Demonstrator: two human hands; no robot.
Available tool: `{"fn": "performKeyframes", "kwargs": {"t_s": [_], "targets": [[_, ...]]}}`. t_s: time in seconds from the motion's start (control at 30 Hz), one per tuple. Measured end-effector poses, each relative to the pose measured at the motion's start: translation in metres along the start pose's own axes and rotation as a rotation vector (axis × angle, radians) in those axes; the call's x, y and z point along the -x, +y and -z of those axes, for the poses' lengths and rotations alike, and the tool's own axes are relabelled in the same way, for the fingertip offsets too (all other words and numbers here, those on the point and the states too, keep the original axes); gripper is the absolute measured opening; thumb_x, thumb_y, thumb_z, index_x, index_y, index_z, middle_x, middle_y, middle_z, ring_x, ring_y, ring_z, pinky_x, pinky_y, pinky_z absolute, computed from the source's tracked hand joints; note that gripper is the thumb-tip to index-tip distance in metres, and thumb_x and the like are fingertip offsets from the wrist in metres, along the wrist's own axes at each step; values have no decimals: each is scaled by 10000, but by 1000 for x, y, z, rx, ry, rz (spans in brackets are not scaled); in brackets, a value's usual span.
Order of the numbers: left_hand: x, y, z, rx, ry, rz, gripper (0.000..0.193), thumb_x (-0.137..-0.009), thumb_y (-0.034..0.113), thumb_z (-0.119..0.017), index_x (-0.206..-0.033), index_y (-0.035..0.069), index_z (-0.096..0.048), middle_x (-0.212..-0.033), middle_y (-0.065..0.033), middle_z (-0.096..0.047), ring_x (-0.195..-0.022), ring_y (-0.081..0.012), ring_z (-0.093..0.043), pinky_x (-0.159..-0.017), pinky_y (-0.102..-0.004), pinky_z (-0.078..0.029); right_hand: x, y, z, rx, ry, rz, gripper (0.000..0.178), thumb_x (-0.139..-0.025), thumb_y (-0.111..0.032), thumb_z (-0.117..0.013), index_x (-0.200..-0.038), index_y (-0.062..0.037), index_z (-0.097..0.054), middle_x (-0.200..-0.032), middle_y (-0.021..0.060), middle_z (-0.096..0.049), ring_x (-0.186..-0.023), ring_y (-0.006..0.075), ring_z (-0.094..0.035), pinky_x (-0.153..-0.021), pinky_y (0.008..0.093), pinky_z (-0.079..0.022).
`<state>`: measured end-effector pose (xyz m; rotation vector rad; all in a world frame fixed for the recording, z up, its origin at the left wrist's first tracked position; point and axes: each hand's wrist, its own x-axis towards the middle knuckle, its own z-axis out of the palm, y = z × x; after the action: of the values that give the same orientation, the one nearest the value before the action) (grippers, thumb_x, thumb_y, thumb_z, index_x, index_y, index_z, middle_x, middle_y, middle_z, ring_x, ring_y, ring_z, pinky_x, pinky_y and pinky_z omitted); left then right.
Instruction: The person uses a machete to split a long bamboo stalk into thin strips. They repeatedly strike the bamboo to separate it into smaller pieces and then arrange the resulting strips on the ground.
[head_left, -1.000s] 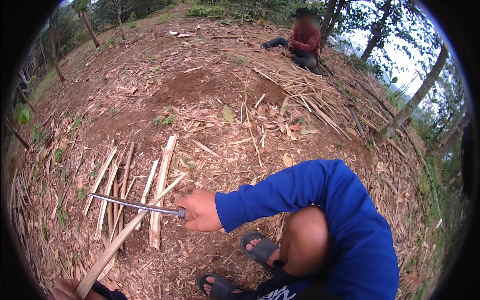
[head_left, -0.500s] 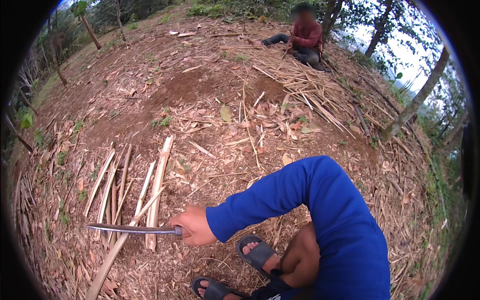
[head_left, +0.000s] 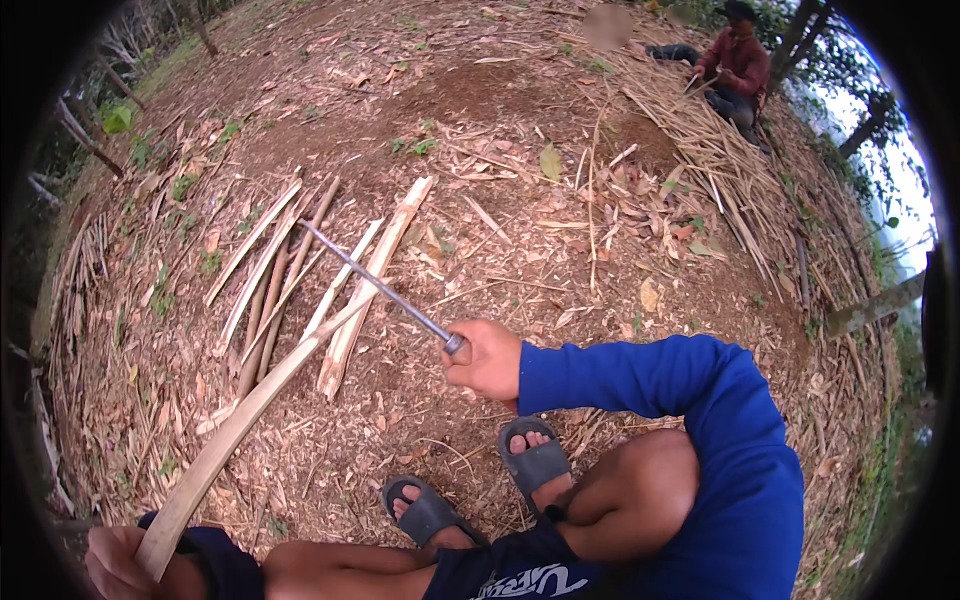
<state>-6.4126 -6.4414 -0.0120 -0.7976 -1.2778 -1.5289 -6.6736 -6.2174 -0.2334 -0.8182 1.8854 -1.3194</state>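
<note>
My right hand (head_left: 485, 362) is closed around the handle of a long knife (head_left: 405, 302). Its thin blade points away and to the left, crossing over the strip's far end in the picture; whether they touch I cannot tell. At the lower left, my left hand (head_left: 118, 562) grips the near end of a long, pale wooden strip (head_left: 250, 405), which slants away to the right. Beyond the strip, a broad split length of wood (head_left: 385, 265) lies on the ground. Several narrower sticks (head_left: 265, 280) lie left of it.
A large heap of split sticks (head_left: 715, 165) spreads at the far right, with a seated person (head_left: 735, 70) in a red top handling a stick there. Dry leaves and shavings cover the brown soil (head_left: 450, 95). My sandalled feet (head_left: 425, 515) are close in. Tree trunks (head_left: 875, 305) edge the right side.
My left hand has come into view at the strip's near end. The knife has swung from pointing left to pointing away and left. The whole view has shifted.
</note>
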Motion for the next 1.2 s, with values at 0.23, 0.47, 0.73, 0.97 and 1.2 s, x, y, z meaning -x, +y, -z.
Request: {"fn": "performKeyframes", "kwargs": {"t_s": [0.23, 0.47, 0.73, 0.97, 1.2], "targets": [[-2, -10, -15, -195, 60, -25, 222, -810, 254, -606, -678, 127, -482, -396, 61, -468, -304, -21, -438, -327, -142, -246, 3, 7, 13, -229, -58, -244, 143, -788, -24, -655, -862, -23, -531, -635, 23, -530, -475, 120, -533, -440, 284, -444], [-7, -12, -23, 80, -173, 61, 233, -884, 185, -530, -669, 120, -471, -395, 44, -459, -298, -24, -424, -346, -155, -255, 6, 25, 23, -210, -24, -286, 139, -781, -13, -651, -852, -15, -531, -629, 16, -512, -467, 113, -520, -440, 285, -431], [1, -20, -48, -390, 47, -51, 199, -872, 185, -513, -685, 122, -483, -402, 57, -461, -308, -22, -414, -430, -165, -259, -2, 33, 9, 12, -11, 49, 154, -750, -60, -646, -865, -6, -558, -608, 79, -561, -502, 225, -578, -508, 375, -464], [-3, -23, -64, -388, -210, 191, 470, -1003, 449, -323, -928, 41, -545, -566, 2, -397, -451, -140, -458, -416, -278, -367, 0, -51, -14, 201, -279, 446, 243, -756, -71, -647, -974, -26, -548, -631, 118, -563, -550, 288, -606, -499, 368, -465], [-5, -39, -49, -193, -214, -179, 262, -923, 193, -535, -707, 47, -520, -427, 27, -497, -306, -60, -480, -286, -155, -390, -12, -74, -40, 193, -302, 640, 296, -743, -134, -658, -999, -38, -545, -643, 146, -582, -594, 369, -611, -505, 439, -461]]}}
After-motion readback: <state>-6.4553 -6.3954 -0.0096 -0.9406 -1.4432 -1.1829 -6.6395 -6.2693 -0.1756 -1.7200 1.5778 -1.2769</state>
